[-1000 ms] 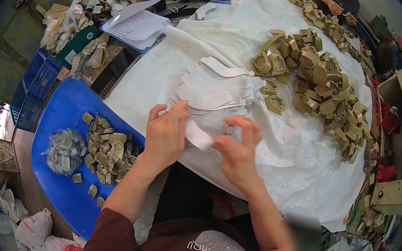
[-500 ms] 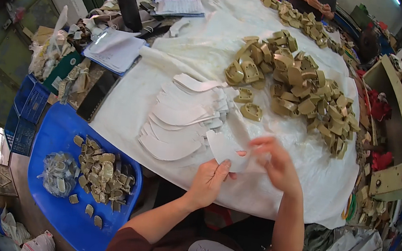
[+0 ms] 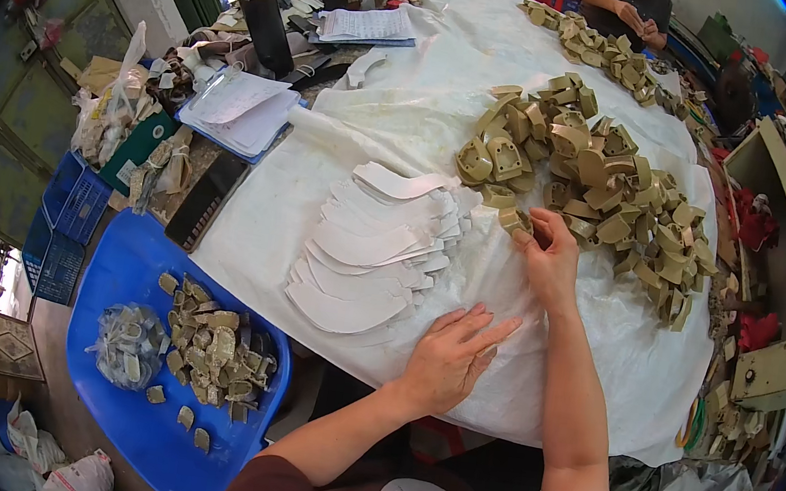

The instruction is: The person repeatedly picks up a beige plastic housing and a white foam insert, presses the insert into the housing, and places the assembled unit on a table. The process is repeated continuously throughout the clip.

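My right hand (image 3: 550,257) reaches to the near edge of the heap, thumb and fingers closed on a small olive-gold block (image 3: 512,220) shaped like a shoe heel. Its fingers partly cover that block. Left of it, my left hand (image 3: 450,363) rests low over the white cloth with fingers stretched out, holding nothing that I can see. Thin white curved sheets (image 3: 359,241) lie overlapped in a fanned stack to the left of my hands. Beyond my right hand spreads a large heap of similar olive-gold blocks (image 3: 607,179).
A blue tub (image 3: 130,429) at lower left holds small brownish pieces and a plastic bag. Clipboards with papers (image 3: 233,113), a dark cylinder (image 3: 265,24) and clutter line the left side. A co-worker (image 3: 627,14) sits at the far end. A beige metal frame (image 3: 776,366) stands at right.
Both hands have parted from the white sheet they held. My right hand has moved away from me to the blocks and taken hold of one; my left hand has opened out flat.
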`<state>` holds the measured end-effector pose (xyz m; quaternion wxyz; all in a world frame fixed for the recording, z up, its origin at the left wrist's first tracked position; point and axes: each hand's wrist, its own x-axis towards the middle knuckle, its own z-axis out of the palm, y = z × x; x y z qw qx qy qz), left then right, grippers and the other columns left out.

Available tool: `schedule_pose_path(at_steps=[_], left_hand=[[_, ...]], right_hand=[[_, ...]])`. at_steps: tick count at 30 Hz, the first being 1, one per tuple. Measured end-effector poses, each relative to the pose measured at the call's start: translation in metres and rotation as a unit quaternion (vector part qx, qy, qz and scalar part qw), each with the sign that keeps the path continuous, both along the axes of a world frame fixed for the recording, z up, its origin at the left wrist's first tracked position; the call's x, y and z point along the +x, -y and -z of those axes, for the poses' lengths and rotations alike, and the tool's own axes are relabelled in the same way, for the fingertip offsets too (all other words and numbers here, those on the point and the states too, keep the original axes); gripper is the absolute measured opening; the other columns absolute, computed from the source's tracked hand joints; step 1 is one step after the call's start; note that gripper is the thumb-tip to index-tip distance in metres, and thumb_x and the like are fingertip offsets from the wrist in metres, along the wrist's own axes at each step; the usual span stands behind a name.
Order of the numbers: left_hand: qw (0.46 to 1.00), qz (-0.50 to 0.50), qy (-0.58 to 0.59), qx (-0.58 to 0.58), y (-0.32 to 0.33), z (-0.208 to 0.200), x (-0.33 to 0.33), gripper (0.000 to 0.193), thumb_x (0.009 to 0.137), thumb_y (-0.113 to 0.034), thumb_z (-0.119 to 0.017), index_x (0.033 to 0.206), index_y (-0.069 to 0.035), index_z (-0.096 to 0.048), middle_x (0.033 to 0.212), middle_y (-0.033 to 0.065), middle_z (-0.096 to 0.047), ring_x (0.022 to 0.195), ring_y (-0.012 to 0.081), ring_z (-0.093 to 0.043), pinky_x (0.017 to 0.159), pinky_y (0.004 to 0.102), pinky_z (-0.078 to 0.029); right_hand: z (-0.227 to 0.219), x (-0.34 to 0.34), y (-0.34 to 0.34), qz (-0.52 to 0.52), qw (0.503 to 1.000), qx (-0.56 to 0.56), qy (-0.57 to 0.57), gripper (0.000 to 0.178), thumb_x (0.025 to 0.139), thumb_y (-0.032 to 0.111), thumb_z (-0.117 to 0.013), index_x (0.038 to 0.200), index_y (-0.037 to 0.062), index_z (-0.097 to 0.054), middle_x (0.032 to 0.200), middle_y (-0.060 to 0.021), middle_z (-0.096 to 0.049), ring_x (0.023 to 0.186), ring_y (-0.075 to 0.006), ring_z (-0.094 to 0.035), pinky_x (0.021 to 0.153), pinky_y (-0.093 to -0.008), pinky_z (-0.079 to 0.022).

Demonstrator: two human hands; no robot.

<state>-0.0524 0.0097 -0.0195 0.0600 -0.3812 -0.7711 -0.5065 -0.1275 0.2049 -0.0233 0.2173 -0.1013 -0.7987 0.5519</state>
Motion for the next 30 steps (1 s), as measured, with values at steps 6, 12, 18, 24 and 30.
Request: schedule_pose_path(at_steps=[6,12,18,24,30], left_hand=[[1.0,0.002,0.0,-0.023,0.002,-0.003,0.0,0.047,0.084,-0.005,-0.057,0.13,-0.014,-0.052,0.115,0.013,-0.059,0.112,0.0329,-0.055,0.097,0.0424,-0.04],[1.0,0.003,-0.012,-0.011,0.0,-0.001,-0.002,0.048,0.085,-0.007,-0.056,0.131,-0.015,-0.052,0.111,0.0158,-0.059,0.11,0.0339,-0.056,0.096,0.0427,-0.04],[0.999,-0.005,0.022,0.028,0.004,0.001,-0.006,0.041,0.086,-0.005,-0.054,0.127,-0.008,-0.054,0.111,0.0145,-0.061,0.108,0.0292,-0.058,0.096,0.0405,-0.04],[0.864,0.05,0.432,0.254,0.015,-0.007,0.008,0.031,0.095,-0.006,-0.041,0.123,0.001,-0.052,0.089,0.0102,-0.06,0.078,0.0184,-0.055,0.07,0.0299,-0.044],[0.737,0.091,0.583,0.33,0.002,-0.031,0.028,0.035,0.099,-0.012,-0.04,0.131,0.001,-0.043,0.078,0.01,-0.057,0.067,0.0147,-0.053,0.058,0.0261,-0.041]], right_hand=[[-0.006,-0.005,-0.001,0.025,0.982,-0.188,-0.023,0.022,0.087,0.008,-0.063,0.107,-0.0003,-0.056,0.094,-0.0065,-0.067,0.078,-0.0114,-0.059,0.069,-0.0248,-0.047],[-0.02,0.004,-0.009,0.012,0.973,-0.226,-0.051,0.021,0.092,0.014,-0.06,0.108,0.0021,-0.056,0.089,-0.0023,-0.063,0.077,-0.0079,-0.054,0.069,-0.0223,-0.043],[-0.071,0.1,-0.01,0.013,0.995,-0.003,-0.097,0.029,0.085,0.012,-0.064,0.11,-0.0001,-0.055,0.099,-0.0087,-0.059,0.082,-0.0174,-0.056,0.077,-0.0296,-0.046],[-0.088,0.183,-0.014,-0.051,0.934,0.332,0.121,0.036,0.07,0.01,-0.075,0.101,0.0011,-0.06,0.099,-0.0147,-0.056,0.076,-0.0285,-0.057,0.07,-0.036,-0.048],[-0.023,0.198,0.002,0.077,0.957,0.28,-0.01,0.027,0.072,-0.004,-0.068,0.097,0.0033,-0.062,0.093,-0.0126,-0.058,0.076,-0.0258,-0.058,0.065,-0.0324,-0.048]])
